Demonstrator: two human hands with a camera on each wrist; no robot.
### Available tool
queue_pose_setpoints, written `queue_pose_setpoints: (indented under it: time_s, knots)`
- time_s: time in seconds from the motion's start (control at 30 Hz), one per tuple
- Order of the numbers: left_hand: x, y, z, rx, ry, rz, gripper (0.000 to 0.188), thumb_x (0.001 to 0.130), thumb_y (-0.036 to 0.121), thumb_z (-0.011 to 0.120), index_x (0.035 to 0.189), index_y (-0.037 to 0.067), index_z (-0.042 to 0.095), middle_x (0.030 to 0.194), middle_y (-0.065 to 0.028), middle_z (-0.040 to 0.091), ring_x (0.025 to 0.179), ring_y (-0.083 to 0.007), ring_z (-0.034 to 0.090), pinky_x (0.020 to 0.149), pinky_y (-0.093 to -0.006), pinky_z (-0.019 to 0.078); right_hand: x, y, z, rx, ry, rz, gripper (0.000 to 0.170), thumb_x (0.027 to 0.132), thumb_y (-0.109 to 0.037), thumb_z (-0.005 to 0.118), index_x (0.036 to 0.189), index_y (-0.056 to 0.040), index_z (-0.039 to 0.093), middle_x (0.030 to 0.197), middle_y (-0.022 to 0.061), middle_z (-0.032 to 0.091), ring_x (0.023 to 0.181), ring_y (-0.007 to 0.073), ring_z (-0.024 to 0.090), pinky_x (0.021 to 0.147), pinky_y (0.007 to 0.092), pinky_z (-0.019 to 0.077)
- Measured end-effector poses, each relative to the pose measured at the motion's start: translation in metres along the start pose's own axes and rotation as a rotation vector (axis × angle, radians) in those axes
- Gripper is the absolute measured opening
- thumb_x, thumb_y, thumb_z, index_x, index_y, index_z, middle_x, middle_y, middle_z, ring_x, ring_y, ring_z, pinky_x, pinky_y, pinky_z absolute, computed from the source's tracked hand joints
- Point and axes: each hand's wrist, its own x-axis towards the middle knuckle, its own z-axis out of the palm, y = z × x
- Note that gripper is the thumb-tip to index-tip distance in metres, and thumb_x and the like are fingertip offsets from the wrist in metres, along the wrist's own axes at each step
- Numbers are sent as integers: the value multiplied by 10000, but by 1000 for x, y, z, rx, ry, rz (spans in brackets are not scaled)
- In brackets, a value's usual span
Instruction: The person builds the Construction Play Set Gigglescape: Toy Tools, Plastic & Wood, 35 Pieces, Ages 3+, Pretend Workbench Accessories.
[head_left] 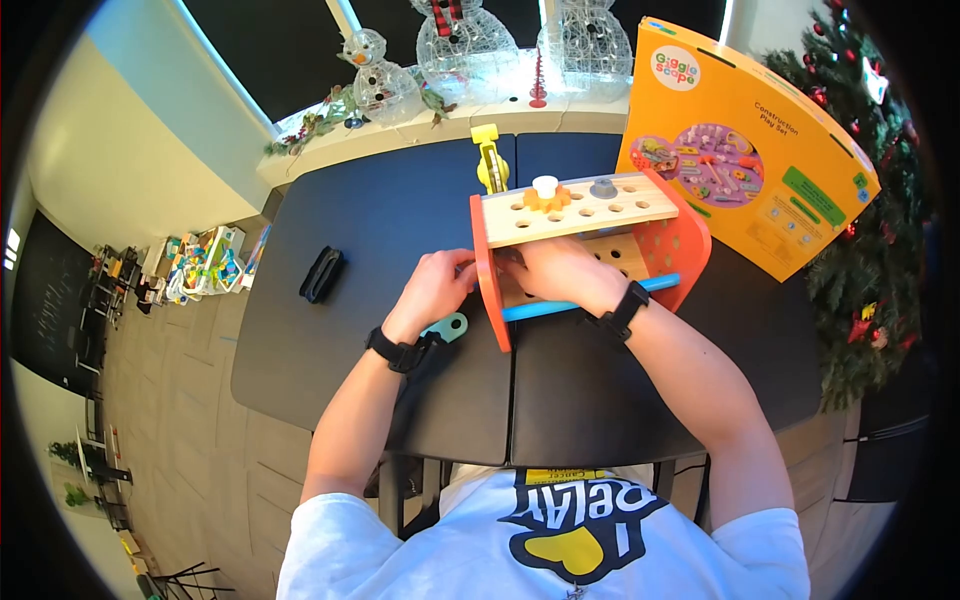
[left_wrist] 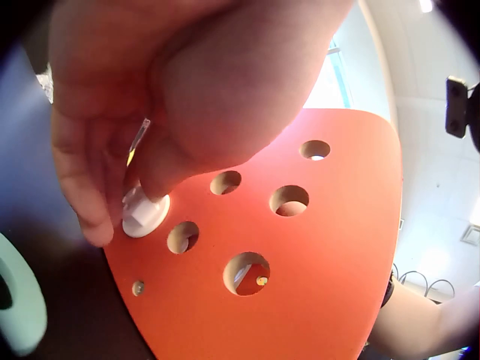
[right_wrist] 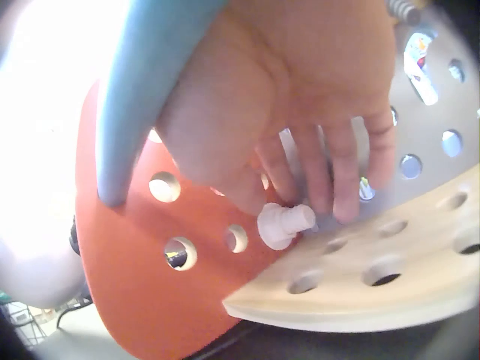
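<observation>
A toy workbench of red side panels (head_left: pixel 488 275) and a pale wooden top (head_left: pixel 640 205) stands on the table. My left hand (head_left: pixel 438 285) is outside its left panel; in the left wrist view, that hand (left_wrist: pixel 187 97) pinches a white hexagonal piece (left_wrist: pixel 144 214) against the red panel (left_wrist: pixel 330 247). My right hand (head_left: pixel 560 268) reaches in under the top. In the right wrist view, the thumb and index finger of this hand (right_wrist: pixel 300 97) hold a white flanged piece (right_wrist: pixel 281 225) at the panel's inner side, the other fingers hanging fairly straight.
A blue bar (head_left: pixel 545 310) crosses the workbench front. Near my left wrist lies a teal tool (head_left: pixel 452 326), with a black case (head_left: pixel 322 275) farther left. A yellow tool (head_left: pixel 490 165) is behind the bench, and a large yellow box (head_left: pixel 740 150) stands back right.
</observation>
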Motion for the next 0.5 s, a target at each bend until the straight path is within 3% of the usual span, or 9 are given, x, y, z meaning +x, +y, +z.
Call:
queue_pose_setpoints:
  time_s: [0.07,0.17,0.2,0.3,0.33,0.4,0.43,0.47,0.5]
  knots:
    - [-4,-9,0,115,70,65,322,1016,241,609,1148,-29,724,824,-195,736,761,-299,734,729,-402,564,-12,-3,-4,19,22,-27,303,962,-213,654,1225,-64,676,1117,191,711,1059,412,656,915,469,535]
    - [-16,5,-12,-46,40,-59,383,1033,313,613,1159,-34,713,823,-175,737,748,-259,733,722,-395,567,-44,-32,-40,-8,-51,-86,313,989,-226,628,1249,-54,655,1111,199,706,1065,421,655,917,485,528]
    - [-18,5,-13,-75,18,-104,490,1057,421,560,1181,-32,699,846,-177,738,757,-260,738,725,-397,571,-53,-36,-48,-9,-25,-146,304,977,-243,660,1201,-39,676,1104,179,713,1032,404,673,898,471,539]
    - [-23,15,-14,-126,51,-196,621,1065,537,485,1217,-33,675,873,-186,738,745,-264,739,730,-383,573,-75,-57,-97,86,231,-132,207,927,-195,713,1018,-8,712,989,163,723,912,346,706,811,414,557]
    - [-20,15,-17,-153,-20,-260,780,1054,665,356,1313,-21,621,1049,-203,735,857,-271,747,762,-384,583,-79,-58,-114,64,386,-66,171,916,-137,712,1006,7,709,946,173,725,869,329,711,786,395,553]
    - [-15,10,-12,-286,-4,-326,844,1037,713,310,1407,-5,557,1179,-218,698,967,-295,730,794,-399,589,-80,-31,-144,-156,698,-65,176,956,-134,673,1034,21,698,976,167,731,861,295,718,752,374,546]
    - [-12,10,-10,-351,6,-353,880,1029,737,287,1454,4,524,1244,-226,679,1022,-307,722,810,-407,592,-82,-21,-156,-37,757,19,209,997,-163,650,1057,32,696,976,166,727,892,260,723,753,362,545]
    - [-12,16,-12,-423,-26,-371,966,997,792,247,1559,22,404,1369,-242,609,1137,-347,675,876,-446,587,-85,7,-166,16,741,94,355,1055,-299,587,1135,27,700,1022,183,731,955,216,717,741,347,546]
    - [-10,21,-14,-447,-53,-365,974,994,796,246,1558,19,406,1376,-243,606,1134,-348,676,884,-448,584,-89,32,-171,23,673,198,400,1066,-345,556,1167,15,699,1068,177,732,977,213,712,762,343,548]
